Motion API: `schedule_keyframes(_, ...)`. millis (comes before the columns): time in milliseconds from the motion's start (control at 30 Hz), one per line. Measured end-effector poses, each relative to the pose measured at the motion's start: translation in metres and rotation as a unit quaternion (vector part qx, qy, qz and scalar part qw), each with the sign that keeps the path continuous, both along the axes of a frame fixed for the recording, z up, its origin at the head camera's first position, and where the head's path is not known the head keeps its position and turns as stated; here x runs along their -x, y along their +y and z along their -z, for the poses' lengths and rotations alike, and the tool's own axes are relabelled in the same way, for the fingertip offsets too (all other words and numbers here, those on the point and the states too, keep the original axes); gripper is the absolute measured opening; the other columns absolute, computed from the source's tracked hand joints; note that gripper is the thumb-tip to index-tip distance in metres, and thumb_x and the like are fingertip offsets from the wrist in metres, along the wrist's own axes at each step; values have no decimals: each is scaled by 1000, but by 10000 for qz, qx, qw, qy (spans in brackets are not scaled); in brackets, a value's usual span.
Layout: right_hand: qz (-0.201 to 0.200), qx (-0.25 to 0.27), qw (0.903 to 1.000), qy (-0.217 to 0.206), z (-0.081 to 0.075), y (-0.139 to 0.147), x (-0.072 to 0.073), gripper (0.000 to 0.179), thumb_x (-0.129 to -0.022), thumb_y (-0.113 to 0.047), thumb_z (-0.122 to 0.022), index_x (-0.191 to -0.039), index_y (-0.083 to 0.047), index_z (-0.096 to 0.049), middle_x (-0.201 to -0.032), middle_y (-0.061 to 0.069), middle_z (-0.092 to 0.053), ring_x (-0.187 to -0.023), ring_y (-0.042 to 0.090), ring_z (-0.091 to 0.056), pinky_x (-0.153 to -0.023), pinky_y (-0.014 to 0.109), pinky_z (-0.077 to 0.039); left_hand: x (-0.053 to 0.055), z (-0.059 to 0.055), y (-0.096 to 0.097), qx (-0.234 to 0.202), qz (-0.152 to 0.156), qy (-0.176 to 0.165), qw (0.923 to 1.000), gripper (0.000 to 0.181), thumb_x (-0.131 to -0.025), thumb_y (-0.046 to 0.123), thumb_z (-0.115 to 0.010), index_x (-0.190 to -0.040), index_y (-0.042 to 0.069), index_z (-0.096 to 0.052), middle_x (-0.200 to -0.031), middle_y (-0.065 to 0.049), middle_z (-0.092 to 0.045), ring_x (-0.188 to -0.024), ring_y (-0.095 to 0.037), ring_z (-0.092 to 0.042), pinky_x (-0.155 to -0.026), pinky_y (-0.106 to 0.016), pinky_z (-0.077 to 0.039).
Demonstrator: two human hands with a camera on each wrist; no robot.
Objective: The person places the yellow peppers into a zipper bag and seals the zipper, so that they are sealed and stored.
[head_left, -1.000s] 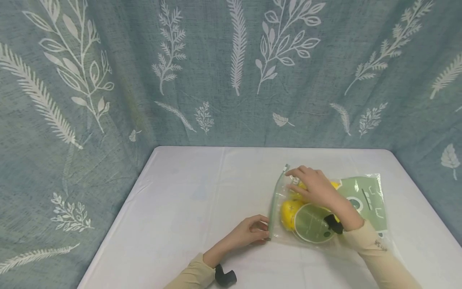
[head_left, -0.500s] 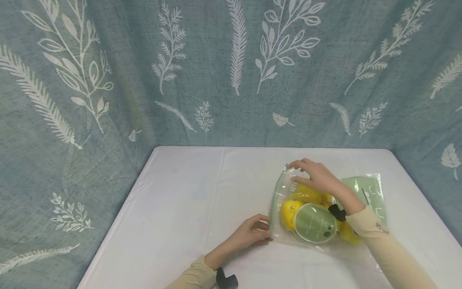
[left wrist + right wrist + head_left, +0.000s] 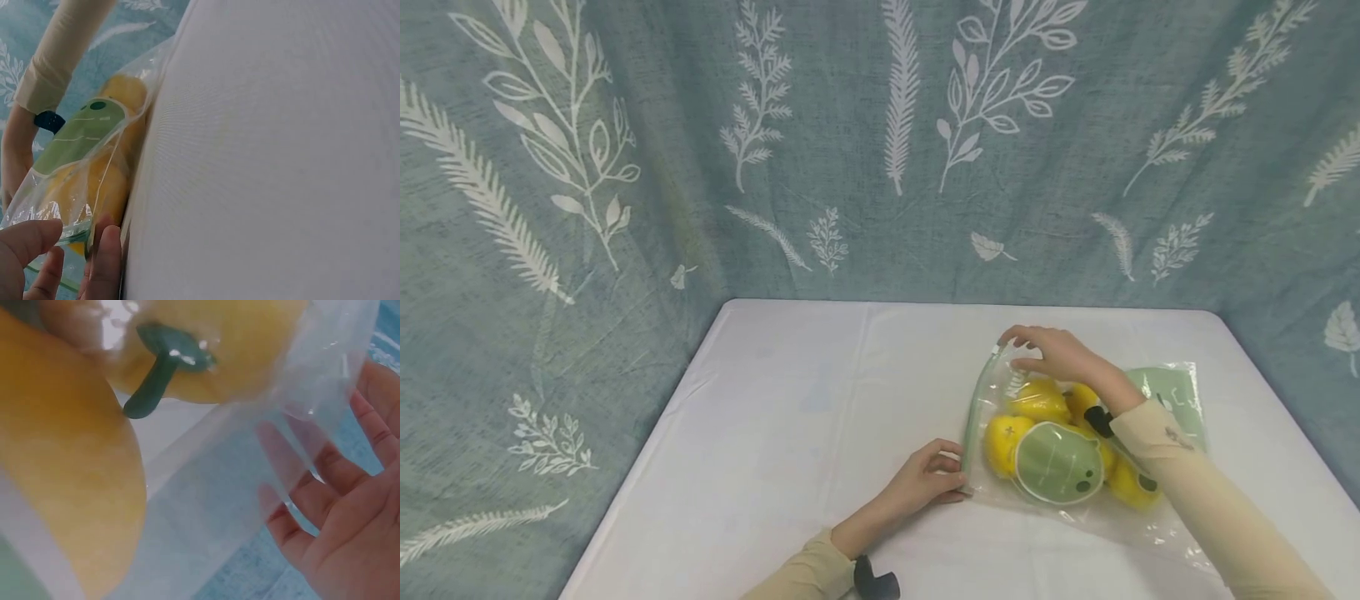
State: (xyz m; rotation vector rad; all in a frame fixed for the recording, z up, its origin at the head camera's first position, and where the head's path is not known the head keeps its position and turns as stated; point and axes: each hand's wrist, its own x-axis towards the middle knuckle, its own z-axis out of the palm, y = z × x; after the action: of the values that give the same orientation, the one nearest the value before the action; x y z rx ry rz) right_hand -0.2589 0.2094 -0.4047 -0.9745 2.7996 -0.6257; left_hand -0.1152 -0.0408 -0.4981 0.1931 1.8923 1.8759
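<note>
A clear zip bag with a green printed patch lies on the table, holding several smooth yellow things, at least one with a green stem. They look like peppers or fruit; the kind is unsure. My left hand pinches the near end of the bag's green zip edge between thumb and fingers. At the far end, beside the white zip slider, my right hand touches the bag's corner. Its fingers lie partly behind the clear plastic, with the thumb apart from them.
A white cloth covers the table. Blue-green curtains with white leaf prints hang behind it and at both sides. A black wrist piece sits at the left sleeve, another at the right.
My right hand has moved off the middle of the bag to its far zip corner, uncovering more of the yellow things. My left hand stays at the near end.
</note>
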Motion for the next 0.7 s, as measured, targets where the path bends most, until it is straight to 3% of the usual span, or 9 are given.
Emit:
schedule_keyframes(333,-9,-35,9992,-410,4,-6,11,33,-89,-7,-60,-120,-12,-52,-99,11,-63,-91,28,-62,-78,44,-52,0,1,5,-247,-177,-50,9995,36,-84,2,-63,-117,2,-48,-93,-9,-55,-78,-19,-66,-71,-32,-58)
schedule_keyframes(700,80,309,9995,-39,11,-11,17,29,-88,1,-58,-115,-6,-55,-90,9,-61,-80,23,-59,-69,37,-51,-3,0,5,-476,31,66,9988,47,-80,-10,-62,-121,2,-44,-87,-9,-57,-69,-18,-66,-66,-33,-58)
